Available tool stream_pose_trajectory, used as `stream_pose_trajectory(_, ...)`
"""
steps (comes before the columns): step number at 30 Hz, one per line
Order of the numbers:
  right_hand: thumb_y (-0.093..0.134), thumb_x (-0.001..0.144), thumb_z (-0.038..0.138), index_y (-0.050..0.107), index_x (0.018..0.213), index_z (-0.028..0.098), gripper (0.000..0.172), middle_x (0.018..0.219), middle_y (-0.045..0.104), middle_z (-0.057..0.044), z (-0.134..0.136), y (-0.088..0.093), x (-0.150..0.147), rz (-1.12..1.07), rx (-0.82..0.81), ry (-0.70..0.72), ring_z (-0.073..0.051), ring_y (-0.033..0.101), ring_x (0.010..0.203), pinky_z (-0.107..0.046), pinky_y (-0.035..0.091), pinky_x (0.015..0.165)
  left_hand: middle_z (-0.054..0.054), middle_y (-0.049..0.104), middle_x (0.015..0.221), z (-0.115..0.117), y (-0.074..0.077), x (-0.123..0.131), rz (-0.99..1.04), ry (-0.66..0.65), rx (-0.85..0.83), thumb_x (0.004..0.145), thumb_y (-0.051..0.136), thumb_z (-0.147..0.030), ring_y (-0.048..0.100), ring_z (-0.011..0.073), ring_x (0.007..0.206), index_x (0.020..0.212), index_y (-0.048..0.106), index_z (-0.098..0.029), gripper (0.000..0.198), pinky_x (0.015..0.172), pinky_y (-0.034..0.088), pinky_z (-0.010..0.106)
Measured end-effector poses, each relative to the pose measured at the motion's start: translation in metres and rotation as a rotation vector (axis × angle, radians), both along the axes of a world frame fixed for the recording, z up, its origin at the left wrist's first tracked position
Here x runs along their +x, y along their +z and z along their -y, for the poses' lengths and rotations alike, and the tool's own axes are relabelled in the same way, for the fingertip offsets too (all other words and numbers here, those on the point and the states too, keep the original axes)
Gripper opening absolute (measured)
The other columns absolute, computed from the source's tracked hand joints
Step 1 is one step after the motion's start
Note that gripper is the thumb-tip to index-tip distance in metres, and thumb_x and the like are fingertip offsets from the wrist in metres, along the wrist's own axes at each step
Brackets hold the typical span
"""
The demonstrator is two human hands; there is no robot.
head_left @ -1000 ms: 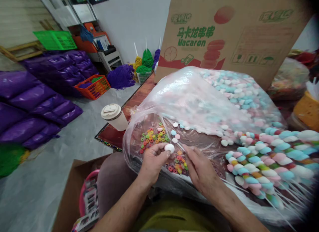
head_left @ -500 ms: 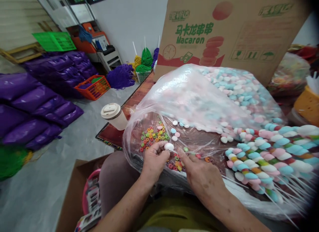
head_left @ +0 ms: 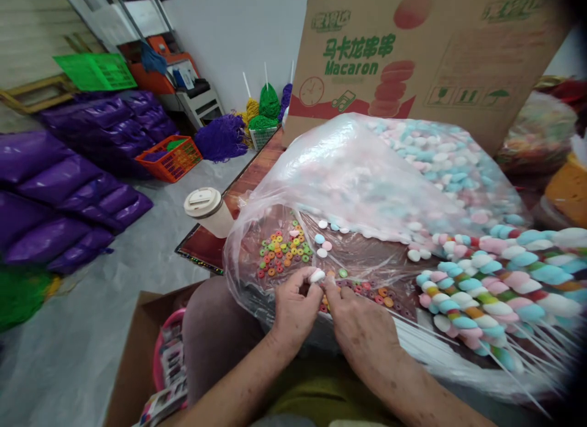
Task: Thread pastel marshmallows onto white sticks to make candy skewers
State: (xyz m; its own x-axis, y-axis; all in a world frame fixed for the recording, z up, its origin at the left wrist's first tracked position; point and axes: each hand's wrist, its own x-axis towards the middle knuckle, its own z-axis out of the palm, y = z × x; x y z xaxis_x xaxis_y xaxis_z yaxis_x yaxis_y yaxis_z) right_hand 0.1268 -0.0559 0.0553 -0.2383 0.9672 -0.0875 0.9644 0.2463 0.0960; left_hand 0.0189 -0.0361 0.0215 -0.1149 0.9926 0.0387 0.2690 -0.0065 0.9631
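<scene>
My left hand (head_left: 296,308) pinches a white candy disc (head_left: 316,275) between thumb and fingertips. My right hand (head_left: 360,326) is closed right beside it, fingertips touching the same spot; what they pinch is too small to make out. Both hands rest at the front edge of a clear plastic sheet (head_left: 348,176). Small coloured ring candies (head_left: 282,252) lie just beyond my left hand, and more rings (head_left: 376,292) lie beside my right hand. Finished skewers of pastel discs (head_left: 486,286) are piled to the right.
A big clear bag of loose pastel candies (head_left: 435,164) fills the middle, with a "Macaron" cardboard box (head_left: 413,54) behind it. A lidded paper cup (head_left: 208,211) stands on the table corner at left. An open box (head_left: 151,360) sits on the floor by my knee; purple bags (head_left: 68,188) lie left.
My right hand has slid left until its fingertips meet my left hand at the white disc. The left hand has stayed nearly in place, still holding the disc.
</scene>
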Motion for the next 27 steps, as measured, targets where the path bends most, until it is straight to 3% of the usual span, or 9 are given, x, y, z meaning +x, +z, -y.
stream_pose_trajectory(6, 0.041, 0.079, 0.002, 0.049, 0.121, 0.019, 0.046, 0.090, 0.066, -0.008, -0.003, -0.010, 0.014, -0.058, -0.109, 0.003, -0.018, 0.065, 0.077, -0.022, 0.047, 0.058, 0.002, 0.069, 0.082, -0.004, -0.014, -0.010, -0.301, 0.036, 0.222, 0.067, 0.050, -0.009, 0.063, 0.0133, 0.074, 0.085, 0.065, -0.017, 0.025, 0.073, 0.050, 0.024)
stream_pose_trajectory(10, 0.039, 0.079, 0.002, 0.057, 0.107, 0.019, 0.037, 0.088, 0.066, -0.006, 0.000, -0.016, 0.018, -0.064, -0.147, 0.002, -0.018, 0.064, 0.072, -0.023, 0.044, 0.055, 0.006, 0.069, 0.084, -0.005, -0.024, -0.014, -0.409, 0.043, 0.328, 0.067, 0.048, -0.009, 0.064, 0.0153, 0.077, 0.088, 0.065, -0.015, 0.027, 0.075, 0.050, 0.026)
stream_pose_trajectory(14, 0.038, 0.079, 0.002, 0.058, 0.099, 0.017, 0.031, 0.083, 0.066, -0.006, -0.004, -0.027, 0.006, -0.139, -0.159, 0.015, -0.017, 0.064, 0.071, -0.023, 0.040, 0.056, 0.003, 0.069, 0.077, 0.001, -0.030, -0.004, -0.320, 0.067, 0.176, 0.067, 0.049, -0.009, 0.063, 0.0140, 0.068, 0.085, 0.066, -0.017, 0.026, 0.066, 0.051, 0.024)
stream_pose_trajectory(18, 0.037, 0.081, 0.005, 0.057, 0.093, 0.015, 0.025, 0.082, 0.066, -0.006, -0.021, -0.040, 0.006, -0.273, -0.195, 0.023, -0.017, 0.062, 0.071, -0.024, 0.038, 0.058, 0.002, 0.069, 0.078, 0.000, -0.020, -0.011, -0.302, -0.178, 0.075, 0.074, 0.048, -0.014, 0.062, 0.0142, 0.069, 0.093, 0.065, -0.019, 0.027, 0.066, 0.049, 0.024)
stream_pose_trajectory(20, 0.036, 0.083, 0.008, 0.057, 0.090, 0.016, 0.023, 0.082, 0.065, -0.006, -0.028, -0.045, 0.015, -0.357, -0.174, 0.015, -0.016, 0.060, 0.071, -0.023, 0.037, 0.059, 0.003, 0.068, 0.085, -0.010, -0.012, -0.028, -0.391, -0.167, 0.047, 0.078, 0.047, -0.020, 0.061, 0.0161, 0.075, 0.106, 0.060, -0.020, 0.031, 0.072, 0.048, 0.026)
stream_pose_trajectory(22, 0.035, 0.084, 0.010, 0.057, 0.087, 0.016, 0.023, 0.081, 0.064, -0.006, -0.033, -0.049, 0.025, -0.409, -0.119, -0.006, -0.015, 0.059, 0.071, -0.024, 0.037, 0.061, 0.006, 0.066, 0.092, -0.024, -0.006, -0.049, -0.537, 0.001, 0.036, 0.079, 0.047, -0.024, 0.060, 0.0188, 0.084, 0.114, 0.054, -0.019, 0.036, 0.078, 0.046, 0.030)
stream_pose_trajectory(23, 0.034, 0.084, 0.011, 0.057, 0.085, 0.015, 0.023, 0.080, 0.063, -0.006, -0.033, -0.051, 0.029, -0.422, -0.096, -0.010, -0.015, 0.058, 0.071, -0.024, 0.037, 0.062, 0.008, 0.065, 0.094, -0.030, -0.006, -0.059, -0.618, 0.017, 0.014, 0.080, 0.047, -0.024, 0.059, 0.0193, 0.087, 0.109, 0.056, -0.018, 0.032, 0.081, 0.045, 0.031)
stream_pose_trajectory(27, 0.034, 0.085, 0.013, 0.056, 0.078, 0.016, 0.023, 0.073, 0.061, -0.005, -0.026, -0.053, 0.030, -0.452, -0.117, 0.045, -0.016, 0.057, 0.068, -0.025, 0.037, 0.061, 0.008, 0.062, 0.092, -0.047, -0.017, -0.079, -0.846, -0.136, -0.088, 0.078, 0.048, -0.020, 0.058, 0.0197, 0.085, 0.084, 0.064, -0.018, 0.016, 0.079, 0.044, 0.032)
